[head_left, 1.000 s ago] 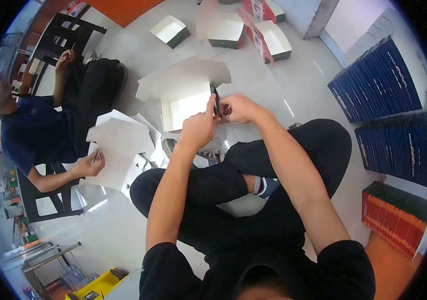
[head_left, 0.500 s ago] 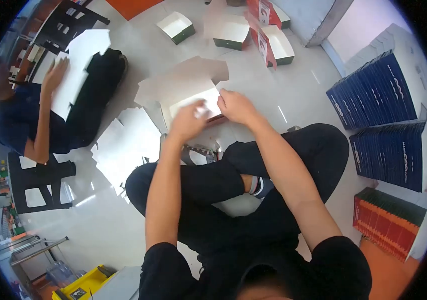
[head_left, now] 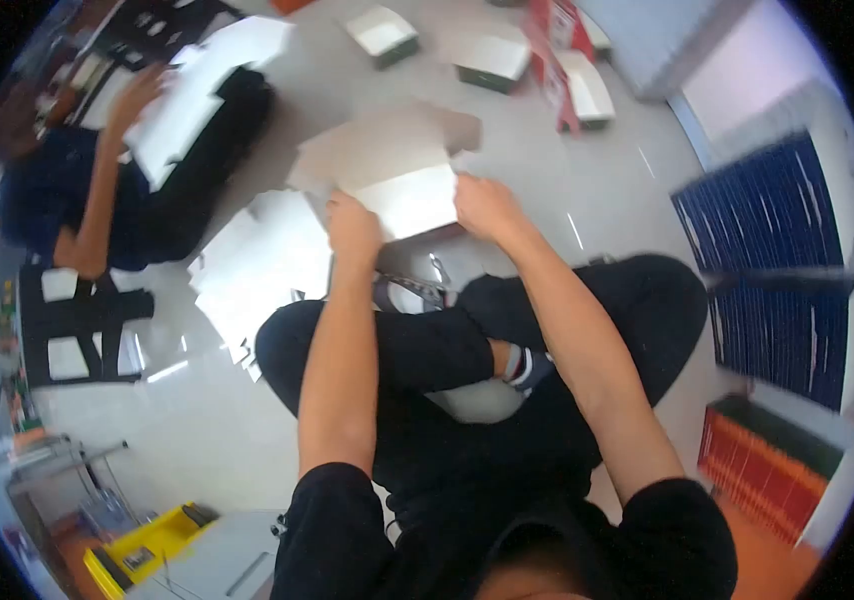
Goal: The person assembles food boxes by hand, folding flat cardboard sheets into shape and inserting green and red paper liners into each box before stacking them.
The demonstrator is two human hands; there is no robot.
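Ahead of the crossed legs (head_left: 412,345), the left hand (head_left: 354,228) grips, fingers closed, the left side of a white rectangular cardboard box (head_left: 419,202), walls raised, lid (head_left: 372,150) unclosed; the right hand's (head_left: 488,207) fingers grip the right side.

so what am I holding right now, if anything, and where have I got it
A white-lined box: your left hand grips its left end wall, your right hand its right end wall.
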